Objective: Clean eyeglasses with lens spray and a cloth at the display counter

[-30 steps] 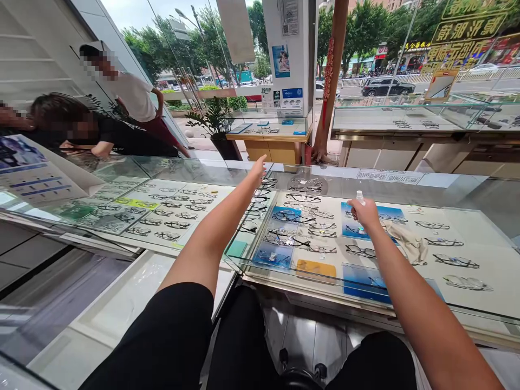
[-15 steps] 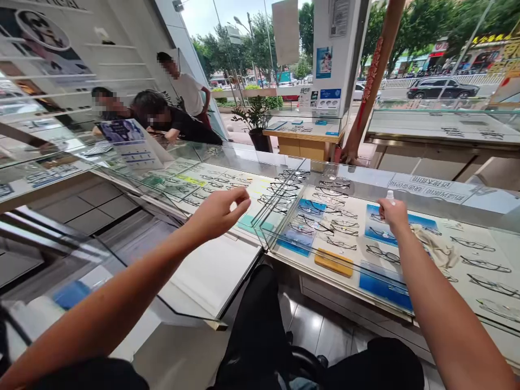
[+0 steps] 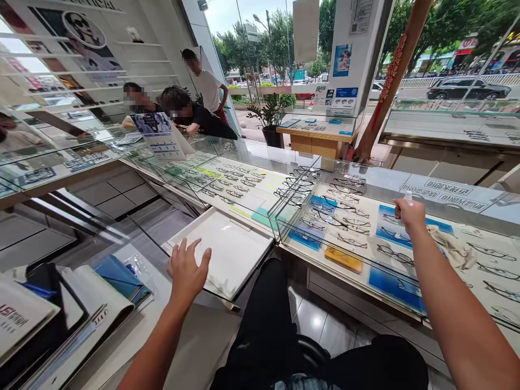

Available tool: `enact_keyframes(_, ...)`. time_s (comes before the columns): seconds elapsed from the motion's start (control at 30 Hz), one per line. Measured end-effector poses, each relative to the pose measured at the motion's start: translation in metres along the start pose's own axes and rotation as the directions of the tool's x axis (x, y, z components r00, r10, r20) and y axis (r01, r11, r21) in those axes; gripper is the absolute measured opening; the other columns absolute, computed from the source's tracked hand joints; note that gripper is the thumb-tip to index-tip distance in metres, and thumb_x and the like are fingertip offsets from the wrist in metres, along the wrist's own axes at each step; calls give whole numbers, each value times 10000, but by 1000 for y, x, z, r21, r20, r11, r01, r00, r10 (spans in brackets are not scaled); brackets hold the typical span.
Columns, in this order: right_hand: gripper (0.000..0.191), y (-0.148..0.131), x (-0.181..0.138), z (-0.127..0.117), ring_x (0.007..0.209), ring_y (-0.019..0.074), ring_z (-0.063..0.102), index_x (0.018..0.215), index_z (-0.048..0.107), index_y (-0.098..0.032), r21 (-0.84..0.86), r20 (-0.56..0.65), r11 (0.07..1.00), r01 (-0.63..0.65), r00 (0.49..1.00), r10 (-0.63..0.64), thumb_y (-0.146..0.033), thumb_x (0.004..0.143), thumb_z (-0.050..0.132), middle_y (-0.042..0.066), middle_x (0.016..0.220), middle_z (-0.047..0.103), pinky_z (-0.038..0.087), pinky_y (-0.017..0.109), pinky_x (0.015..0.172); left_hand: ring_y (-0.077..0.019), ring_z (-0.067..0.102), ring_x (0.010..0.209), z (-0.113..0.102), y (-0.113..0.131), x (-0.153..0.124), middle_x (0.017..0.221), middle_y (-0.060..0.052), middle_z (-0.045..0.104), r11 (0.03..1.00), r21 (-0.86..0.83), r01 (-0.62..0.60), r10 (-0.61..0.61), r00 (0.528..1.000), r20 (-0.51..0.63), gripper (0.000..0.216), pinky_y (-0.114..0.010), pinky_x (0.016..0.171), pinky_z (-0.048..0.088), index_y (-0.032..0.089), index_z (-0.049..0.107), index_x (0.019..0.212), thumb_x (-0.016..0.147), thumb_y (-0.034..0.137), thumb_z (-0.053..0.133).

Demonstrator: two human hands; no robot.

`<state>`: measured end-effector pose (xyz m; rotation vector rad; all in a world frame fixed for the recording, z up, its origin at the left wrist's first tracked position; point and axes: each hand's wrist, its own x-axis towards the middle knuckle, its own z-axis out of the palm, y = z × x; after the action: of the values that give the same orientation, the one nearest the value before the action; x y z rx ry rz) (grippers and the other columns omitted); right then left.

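Note:
My left hand (image 3: 187, 271) hangs open with spread fingers above a pulled-out white drawer tray (image 3: 227, 252) below the glass counter. My right hand (image 3: 409, 214) is closed around a small white-capped spray bottle (image 3: 408, 197) resting on top of the glass display case (image 3: 442, 189). Rows of eyeglass frames (image 3: 329, 214) lie inside the case on white and blue trays. A crumpled beige cloth (image 3: 453, 246) lies just right of my right hand.
Three people lean at the far left counter near a tilted blue brochure stand (image 3: 156, 132). Booklets and a blue case (image 3: 117, 276) lie on the lower shelf at left. A potted plant (image 3: 270, 116) and more glass cases (image 3: 455, 124) stand behind. My black-trousered legs fill the bottom.
My left hand pulled back from the far edge of the glass top and dropped down to the white drawer tray, opening its fingers. The view turned left. My right hand stayed on the bottle.

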<state>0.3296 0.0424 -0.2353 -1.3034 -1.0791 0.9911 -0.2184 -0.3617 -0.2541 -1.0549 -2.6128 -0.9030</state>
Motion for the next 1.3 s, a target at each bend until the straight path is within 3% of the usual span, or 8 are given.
enact_keyframes(0.13,354,-1,-1,-1,462,124,383,629,470,-263,1,1,1000,6,1000,-6,-223,773,791,-43,451,431,342,313,435,-482,216,1749,19,-3,-8,1849,-225,339,986,-80,150,-154,987,-50,804,-713,1394,216,185,582,1611,992,694,514)
enact_keyframes(0.4,438,1,3,-1,475,121,383,614,473,-258,-16,2,1000,19,1000,-19,-321,767,879,-38,457,435,344,311,440,-460,133,1776,36,21,5,1882,-257,224,966,-192,172,-184,982,-46,875,-669,1425,177,129,447,1705,1006,644,558)
enact_keyframes(0.73,466,2,2,-3,470,129,383,588,470,-257,-19,2,999,35,999,-35,-333,769,894,-26,459,438,346,337,457,-480,6,1782,78,70,39,1904,-279,61,917,-322,235,-242,970,16,1000,-662,1431,110,94,230,1807,1017,604,571)
enact_keyframes(1.17,401,-4,1,-1,481,130,384,601,484,-252,-31,-9,999,29,1000,-29,-284,747,856,-25,460,443,347,333,463,-433,-91,1789,120,115,73,1918,-244,-6,923,-355,151,-158,987,12,923,-654,1431,44,109,323,1784,1057,646,513)
enact_keyframes(1.3,378,-2,4,0,469,123,379,605,488,-250,-20,-8,999,30,1000,-30,-251,751,837,-35,464,435,339,334,466,-437,-174,1775,122,115,71,1932,-183,-22,949,-313,-28,44,998,43,875,-688,1417,-1,166,402,1767,1060,670,513)
